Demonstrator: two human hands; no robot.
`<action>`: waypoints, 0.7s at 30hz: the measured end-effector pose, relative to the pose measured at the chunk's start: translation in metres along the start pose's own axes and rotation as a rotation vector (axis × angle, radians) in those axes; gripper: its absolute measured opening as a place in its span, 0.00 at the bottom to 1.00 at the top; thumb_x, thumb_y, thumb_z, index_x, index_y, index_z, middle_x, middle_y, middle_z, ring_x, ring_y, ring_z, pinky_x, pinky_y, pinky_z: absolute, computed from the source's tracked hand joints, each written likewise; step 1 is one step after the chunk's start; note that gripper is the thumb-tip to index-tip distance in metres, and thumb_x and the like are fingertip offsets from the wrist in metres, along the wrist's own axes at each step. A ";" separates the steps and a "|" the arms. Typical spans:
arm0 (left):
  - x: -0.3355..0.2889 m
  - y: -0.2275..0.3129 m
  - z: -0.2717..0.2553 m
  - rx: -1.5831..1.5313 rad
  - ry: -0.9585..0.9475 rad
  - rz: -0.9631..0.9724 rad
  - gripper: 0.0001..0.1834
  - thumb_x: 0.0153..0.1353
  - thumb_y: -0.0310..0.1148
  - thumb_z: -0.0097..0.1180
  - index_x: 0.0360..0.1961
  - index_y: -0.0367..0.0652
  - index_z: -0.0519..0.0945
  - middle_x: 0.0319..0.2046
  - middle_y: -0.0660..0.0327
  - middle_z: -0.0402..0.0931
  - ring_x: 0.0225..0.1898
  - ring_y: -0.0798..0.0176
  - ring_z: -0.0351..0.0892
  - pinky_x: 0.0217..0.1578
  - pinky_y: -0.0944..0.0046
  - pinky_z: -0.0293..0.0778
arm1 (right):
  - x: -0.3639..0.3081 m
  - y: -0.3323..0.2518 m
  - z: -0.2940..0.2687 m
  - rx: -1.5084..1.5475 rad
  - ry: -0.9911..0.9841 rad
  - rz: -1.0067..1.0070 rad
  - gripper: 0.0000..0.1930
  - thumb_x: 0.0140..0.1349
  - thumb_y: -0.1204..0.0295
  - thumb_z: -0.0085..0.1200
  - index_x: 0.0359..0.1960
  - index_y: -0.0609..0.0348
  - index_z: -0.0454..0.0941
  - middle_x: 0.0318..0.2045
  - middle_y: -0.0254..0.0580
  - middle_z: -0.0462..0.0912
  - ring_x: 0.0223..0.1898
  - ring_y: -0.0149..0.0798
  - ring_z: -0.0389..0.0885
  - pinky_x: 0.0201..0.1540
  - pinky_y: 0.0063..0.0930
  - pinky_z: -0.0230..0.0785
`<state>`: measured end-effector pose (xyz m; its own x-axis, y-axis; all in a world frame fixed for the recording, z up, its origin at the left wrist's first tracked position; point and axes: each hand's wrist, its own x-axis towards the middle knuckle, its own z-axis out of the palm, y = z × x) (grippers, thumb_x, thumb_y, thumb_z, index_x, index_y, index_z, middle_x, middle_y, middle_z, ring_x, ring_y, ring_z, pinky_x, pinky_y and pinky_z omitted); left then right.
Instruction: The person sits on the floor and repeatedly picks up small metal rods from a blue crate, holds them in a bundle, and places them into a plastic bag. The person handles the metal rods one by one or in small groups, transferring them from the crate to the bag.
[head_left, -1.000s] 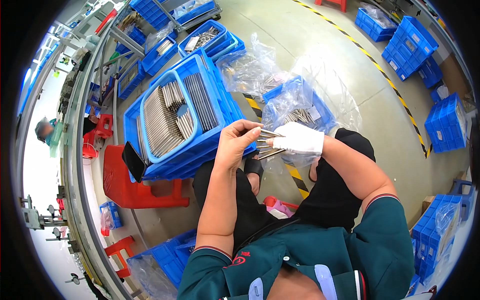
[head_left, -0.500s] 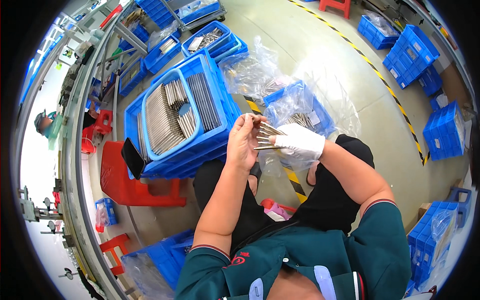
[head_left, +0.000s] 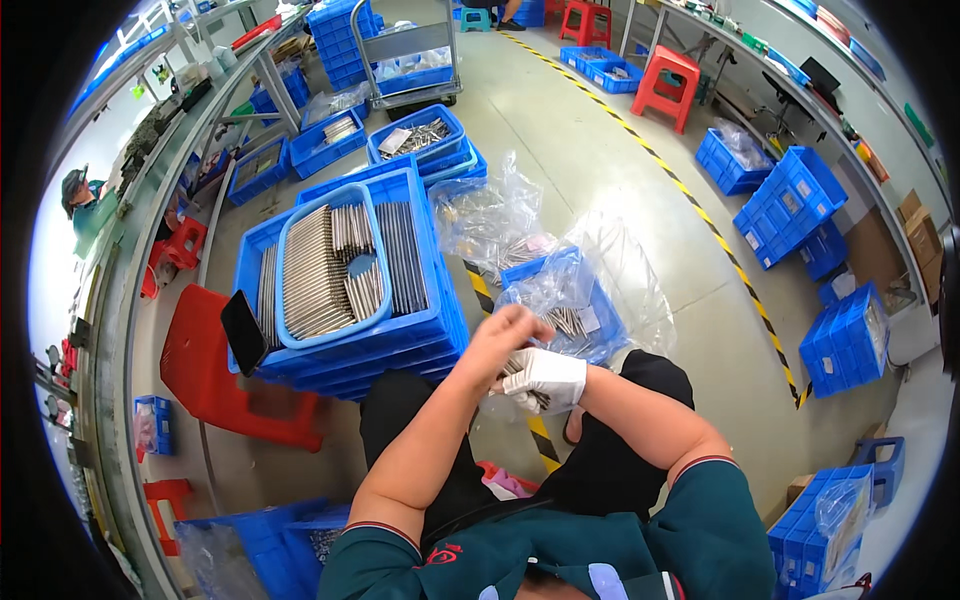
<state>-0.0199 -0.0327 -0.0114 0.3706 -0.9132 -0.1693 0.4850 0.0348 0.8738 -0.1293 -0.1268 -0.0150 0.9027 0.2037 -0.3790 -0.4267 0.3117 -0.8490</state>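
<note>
My right hand (head_left: 548,379), in a white glove, is closed around a small bunch of thin metal rods (head_left: 541,399); their ends stick out below and beside the fingers. My bare left hand (head_left: 508,336) is just above and touching or nearly touching the glove, its fingers curled; whether anything is in them is hidden. Left of my hands, a light-blue tray (head_left: 287,262) with neat rows of silver metal rods (head_left: 318,270) rests on a stack of blue crates (head_left: 425,335). Beyond my hands, a blue crate (head_left: 611,316) lined with clear plastic holds loose metal rods (head_left: 566,322).
A black phone-like slab (head_left: 243,332) leans at the stack's near left corner, beside a red stool (head_left: 215,375). Clear plastic bags (head_left: 490,215) lie beyond. Another blue tub (head_left: 455,135) of metal parts is behind. Yellow-black tape (head_left: 690,195) crosses the floor, with blue crates (head_left: 790,205) at right.
My hands have come lower, nearer my lap. The left hand has moved over the gloved hand, and the fanned rods are now gathered and mostly covered. The view has tilted up.
</note>
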 end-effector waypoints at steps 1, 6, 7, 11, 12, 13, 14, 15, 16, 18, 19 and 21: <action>0.002 0.000 -0.003 -0.083 0.100 0.008 0.13 0.67 0.40 0.47 0.35 0.41 0.72 0.37 0.57 0.78 0.39 0.64 0.76 0.42 0.66 0.71 | 0.005 0.000 0.001 0.119 -0.023 0.079 0.07 0.56 0.69 0.58 0.32 0.53 0.73 0.19 0.31 0.74 0.19 0.27 0.73 0.22 0.21 0.66; 0.019 -0.032 -0.010 -0.550 0.467 0.023 0.14 0.68 0.40 0.45 0.30 0.43 0.71 0.26 0.62 0.72 0.33 0.63 0.74 0.42 0.60 0.71 | 0.013 -0.024 -0.002 0.509 0.349 -0.397 0.09 0.64 0.67 0.50 0.28 0.56 0.70 0.16 0.32 0.72 0.16 0.29 0.70 0.18 0.24 0.63; 0.020 -0.034 -0.002 -0.686 0.465 -0.078 0.14 0.69 0.41 0.43 0.34 0.41 0.73 0.32 0.59 0.75 0.37 0.61 0.76 0.46 0.59 0.71 | 0.018 -0.024 -0.005 0.514 0.453 -0.526 0.09 0.66 0.67 0.49 0.29 0.57 0.70 0.17 0.33 0.73 0.16 0.30 0.70 0.19 0.24 0.64; 0.023 -0.028 0.021 -0.897 0.329 -0.144 0.19 0.70 0.41 0.36 0.46 0.38 0.74 0.45 0.53 0.76 0.47 0.56 0.76 0.53 0.54 0.70 | 0.026 -0.030 0.001 0.415 0.694 -0.716 0.06 0.64 0.71 0.52 0.33 0.59 0.71 0.20 0.33 0.73 0.19 0.27 0.71 0.24 0.22 0.66; 0.024 -0.027 0.024 -0.934 0.298 -0.123 0.20 0.71 0.40 0.35 0.48 0.37 0.73 0.47 0.52 0.75 0.49 0.55 0.76 0.54 0.53 0.70 | 0.031 -0.025 0.001 0.414 0.697 -0.773 0.06 0.62 0.72 0.54 0.34 0.59 0.71 0.21 0.32 0.72 0.20 0.25 0.70 0.24 0.19 0.65; 0.024 -0.027 0.024 -0.940 0.308 -0.102 0.19 0.70 0.39 0.35 0.49 0.37 0.73 0.48 0.53 0.75 0.49 0.55 0.76 0.54 0.53 0.70 | 0.033 -0.027 0.005 0.386 0.687 -0.769 0.06 0.62 0.72 0.54 0.34 0.59 0.71 0.21 0.31 0.72 0.20 0.24 0.69 0.24 0.19 0.64; 0.024 -0.028 0.024 -0.945 0.318 -0.081 0.19 0.70 0.38 0.35 0.49 0.37 0.73 0.48 0.53 0.75 0.49 0.55 0.76 0.53 0.54 0.70 | 0.033 -0.031 0.009 0.357 0.676 -0.765 0.06 0.62 0.72 0.54 0.35 0.59 0.70 0.21 0.31 0.72 0.19 0.24 0.69 0.24 0.19 0.64; 0.024 -0.029 0.024 -0.951 0.328 -0.061 0.18 0.70 0.37 0.35 0.50 0.37 0.73 0.48 0.53 0.75 0.49 0.56 0.76 0.53 0.54 0.71 | 0.033 -0.033 0.011 0.329 0.666 -0.761 0.06 0.62 0.72 0.55 0.35 0.59 0.70 0.21 0.31 0.71 0.19 0.24 0.68 0.23 0.19 0.63; 0.026 -0.032 0.022 -0.920 0.355 -0.076 0.18 0.70 0.37 0.36 0.50 0.37 0.73 0.49 0.53 0.75 0.50 0.56 0.76 0.53 0.54 0.71 | 0.036 -0.034 0.011 0.343 0.639 -0.752 0.06 0.62 0.72 0.54 0.33 0.59 0.70 0.19 0.30 0.69 0.18 0.24 0.66 0.22 0.18 0.61; 0.033 -0.042 0.015 -0.858 0.411 -0.104 0.18 0.69 0.37 0.38 0.51 0.37 0.72 0.50 0.52 0.75 0.51 0.56 0.75 0.53 0.54 0.71 | 0.036 -0.037 0.015 0.274 0.655 -0.717 0.07 0.63 0.70 0.53 0.31 0.58 0.70 0.18 0.30 0.69 0.17 0.24 0.66 0.21 0.18 0.60; 0.032 -0.040 0.019 -0.823 0.464 -0.139 0.16 0.68 0.37 0.40 0.47 0.38 0.74 0.44 0.54 0.76 0.43 0.58 0.77 0.45 0.57 0.73 | 0.035 -0.036 0.014 0.241 0.671 -0.698 0.08 0.64 0.68 0.53 0.29 0.58 0.70 0.17 0.30 0.68 0.17 0.24 0.65 0.21 0.18 0.59; 0.027 -0.029 0.031 -0.750 0.568 -0.206 0.13 0.67 0.37 0.43 0.39 0.40 0.77 0.33 0.58 0.79 0.28 0.62 0.79 0.27 0.63 0.77 | 0.033 -0.031 0.011 0.278 0.629 -0.727 0.10 0.66 0.66 0.51 0.28 0.57 0.71 0.17 0.30 0.69 0.18 0.24 0.66 0.21 0.18 0.59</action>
<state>-0.0488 -0.0707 -0.0266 0.4538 -0.6048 -0.6545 0.8908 0.3259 0.3165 -0.0865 -0.1199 0.0029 0.7801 -0.6256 0.0036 0.3150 0.3878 -0.8663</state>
